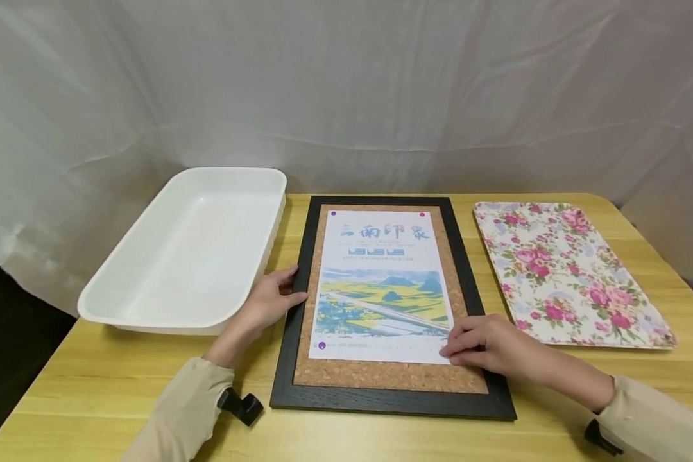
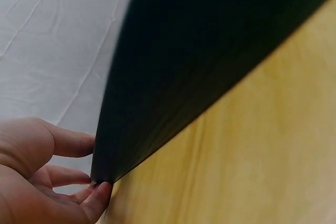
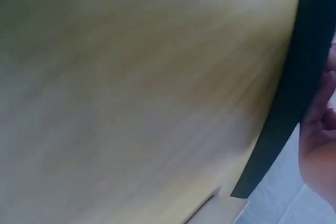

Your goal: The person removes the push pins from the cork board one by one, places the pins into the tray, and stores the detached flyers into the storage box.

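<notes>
A black-framed cork board (image 1: 393, 377) lies on the table, with a printed landscape poster (image 1: 387, 301) on it. Flat purple pins sit at the poster's upper left (image 1: 333, 213) and lower left (image 1: 322, 346), and a pink pin (image 1: 422, 215) at its upper right. My left hand (image 1: 270, 296) grips the board's left edge, thumb over the black border; in the left wrist view its fingers (image 2: 73, 182) are against the frame's side. My right hand (image 1: 491, 346) has bent fingers, their tips at the poster's lower right corner. Whatever lies under those fingertips is hidden; I cannot tell if they pinch a pin.
Left of the board stands a deep white tub (image 1: 179, 256), close by my left forearm. A floral tray (image 1: 566, 276) lies to the right, just beyond my right wrist. Behind the wooden table (image 1: 381, 443) hangs a pale curtain (image 1: 381, 83).
</notes>
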Demonstrator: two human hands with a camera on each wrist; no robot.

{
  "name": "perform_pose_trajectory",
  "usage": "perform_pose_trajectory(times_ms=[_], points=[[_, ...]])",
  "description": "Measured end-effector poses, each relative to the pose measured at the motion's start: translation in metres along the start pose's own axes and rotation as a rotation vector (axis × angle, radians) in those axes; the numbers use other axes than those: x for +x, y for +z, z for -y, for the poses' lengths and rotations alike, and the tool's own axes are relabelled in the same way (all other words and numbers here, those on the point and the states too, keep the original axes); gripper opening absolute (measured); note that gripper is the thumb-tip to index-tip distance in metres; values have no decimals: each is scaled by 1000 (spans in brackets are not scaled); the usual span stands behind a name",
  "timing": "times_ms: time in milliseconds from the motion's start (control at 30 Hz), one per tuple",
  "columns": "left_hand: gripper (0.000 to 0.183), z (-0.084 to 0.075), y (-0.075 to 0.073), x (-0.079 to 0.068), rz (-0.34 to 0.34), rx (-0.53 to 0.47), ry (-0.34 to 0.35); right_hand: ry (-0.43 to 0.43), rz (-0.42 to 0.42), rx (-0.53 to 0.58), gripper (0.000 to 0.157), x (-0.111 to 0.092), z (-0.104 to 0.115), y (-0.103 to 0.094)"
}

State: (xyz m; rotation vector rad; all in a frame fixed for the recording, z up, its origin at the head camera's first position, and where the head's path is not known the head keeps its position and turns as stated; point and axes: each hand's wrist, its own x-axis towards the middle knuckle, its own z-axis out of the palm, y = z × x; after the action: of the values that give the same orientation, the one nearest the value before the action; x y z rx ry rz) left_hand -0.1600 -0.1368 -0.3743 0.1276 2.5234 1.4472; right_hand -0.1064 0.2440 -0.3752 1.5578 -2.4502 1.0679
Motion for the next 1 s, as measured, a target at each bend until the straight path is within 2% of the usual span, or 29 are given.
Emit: perform_pose_trajectory(times_ms=[67, 200, 500, 600, 733, 867, 1000], points=[[64, 0, 0, 0, 1, 0, -1, -54, -23, -23, 17, 0, -3, 2], [64, 0, 0, 0, -1, 2, -10, -84, -47, -45, 8, -1, -6, 4], [64, -1, 0, -1, -3, -3, -8, -3, -57, -159, 6, -2, 5, 8], [63, -1, 0, -1, 0, -2, -5, -14, -66, -245, 16, -2, 7, 10], [63, -1, -1, -1, 0, -5, -2, -73, -89, -339, 28, -2, 7, 13], [63, -1, -1, -1, -1, -6, -1, -101, -102, -381, 31, -2, 7, 15], [63, -1, 0, -2, -1, -5, 2, -63, -94, -398, 31, -3, 9, 16]])
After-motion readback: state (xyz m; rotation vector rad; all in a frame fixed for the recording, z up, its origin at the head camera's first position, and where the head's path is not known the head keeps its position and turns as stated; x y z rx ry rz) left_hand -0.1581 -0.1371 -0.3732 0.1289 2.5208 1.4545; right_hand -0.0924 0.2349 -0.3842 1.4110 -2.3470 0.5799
